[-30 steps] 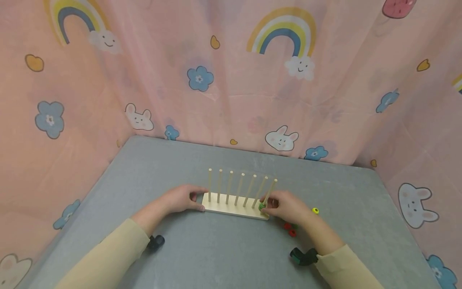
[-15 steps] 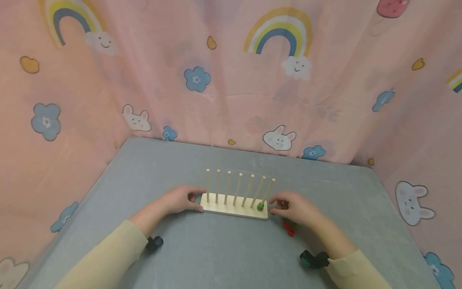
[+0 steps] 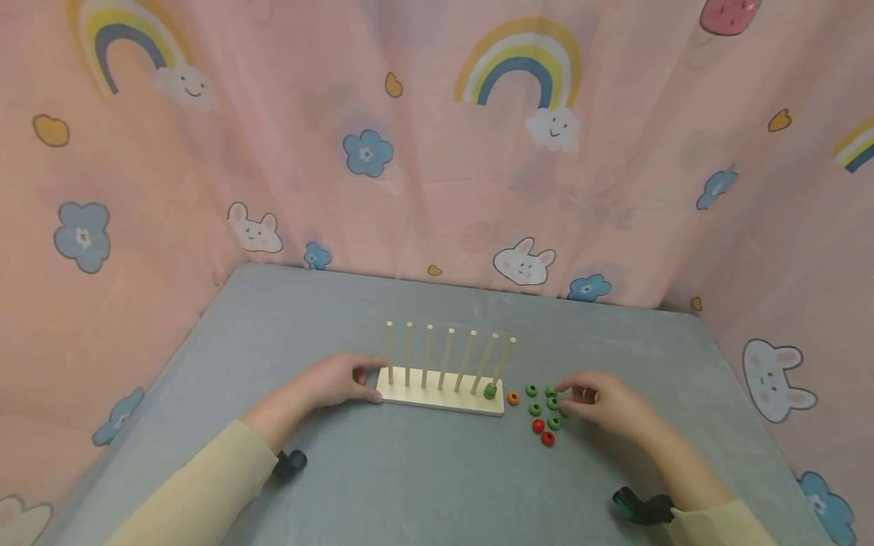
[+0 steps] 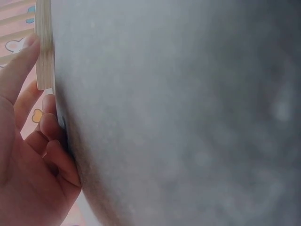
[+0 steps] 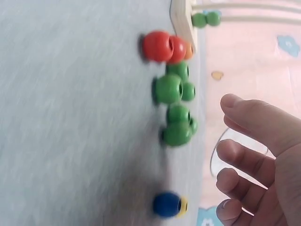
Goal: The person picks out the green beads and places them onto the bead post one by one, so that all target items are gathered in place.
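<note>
A pale wooden peg board [image 3: 440,397] with a row of upright pegs stands on the table. My left hand [image 3: 337,379] holds its left end, thumb at the front edge and index finger at the back. Two green beads [image 5: 206,19] sit at the foot of the rightmost peg. My right hand [image 3: 604,402], fingers loosely bent and holding nothing, hovers at the loose green beads [image 3: 554,423] right of the board. Two red beads [image 3: 548,439] lie in front of these, and an orange bead [image 3: 513,398] is beside the board's right end.
In the right wrist view a blue bead [image 5: 166,204] and a yellow bead [image 5: 184,205] lie apart from the green ones; the right hand hides them in the head view. A pink patterned curtain [image 3: 437,152] hangs behind the grey table [image 3: 410,485].
My right hand has let go of the green bead at the rightmost peg and moved right, over the loose beads, uncovering several of them. The left hand stays on the board.
</note>
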`<state>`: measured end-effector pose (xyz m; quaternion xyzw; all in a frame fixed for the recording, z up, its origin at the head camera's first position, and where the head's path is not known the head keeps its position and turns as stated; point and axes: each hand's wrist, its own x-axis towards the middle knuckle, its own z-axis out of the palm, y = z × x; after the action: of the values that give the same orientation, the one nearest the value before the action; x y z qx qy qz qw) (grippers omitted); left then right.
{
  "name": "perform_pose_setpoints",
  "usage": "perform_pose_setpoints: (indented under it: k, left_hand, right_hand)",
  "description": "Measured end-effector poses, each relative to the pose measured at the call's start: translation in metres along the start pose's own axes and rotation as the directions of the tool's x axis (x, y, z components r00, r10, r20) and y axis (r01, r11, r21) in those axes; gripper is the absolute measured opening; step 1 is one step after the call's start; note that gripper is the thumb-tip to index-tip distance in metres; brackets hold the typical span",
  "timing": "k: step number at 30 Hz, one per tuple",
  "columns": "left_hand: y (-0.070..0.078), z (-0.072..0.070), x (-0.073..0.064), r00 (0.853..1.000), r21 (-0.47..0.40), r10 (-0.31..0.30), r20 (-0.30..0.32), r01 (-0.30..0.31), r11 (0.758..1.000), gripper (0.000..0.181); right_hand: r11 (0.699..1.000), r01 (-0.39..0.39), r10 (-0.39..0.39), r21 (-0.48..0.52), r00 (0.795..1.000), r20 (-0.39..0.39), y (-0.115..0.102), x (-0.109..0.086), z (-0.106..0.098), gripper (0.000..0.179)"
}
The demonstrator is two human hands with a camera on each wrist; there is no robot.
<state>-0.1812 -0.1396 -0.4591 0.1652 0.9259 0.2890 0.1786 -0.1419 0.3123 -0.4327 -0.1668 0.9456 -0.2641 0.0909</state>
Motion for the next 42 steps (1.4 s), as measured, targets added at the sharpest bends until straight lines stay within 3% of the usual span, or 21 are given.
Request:
perform_pose_setpoints:
  k: [8,13,32,42]
  left_hand:
    - [-0.002,0.001,0.002,1.0,-0.003,0.003,-0.002,-0.003,1.0,0.059]
    - [-0.003,0.001,0.002,1.0,-0.006,0.005,-0.001,-0.005,1.0,0.059]
    - [-0.002,0.001,0.002,1.0,-0.018,0.004,0.007,-0.004,1.0,0.06]
    - [-0.002,0.001,0.001,1.0,-0.007,0.001,0.006,-0.001,1.0,0.06]
  right_hand:
    - [0.998,-0.034,0.033,-0.052,0.999,-0.019,0.012,-0.008,-0.006,0.019]
    - [0.996,-0.028,0.029,-0.079,1.0,0.013,0.015,-0.007,-0.003,0.018]
    - [0.973,-0.034,0.056,-0.229,0.994,0.09,0.016,-0.002,0.007,0.018]
    - [0.955,-0.031,0.057,-0.295,0.995,0.08,0.014,-0.005,0.007,0.019]
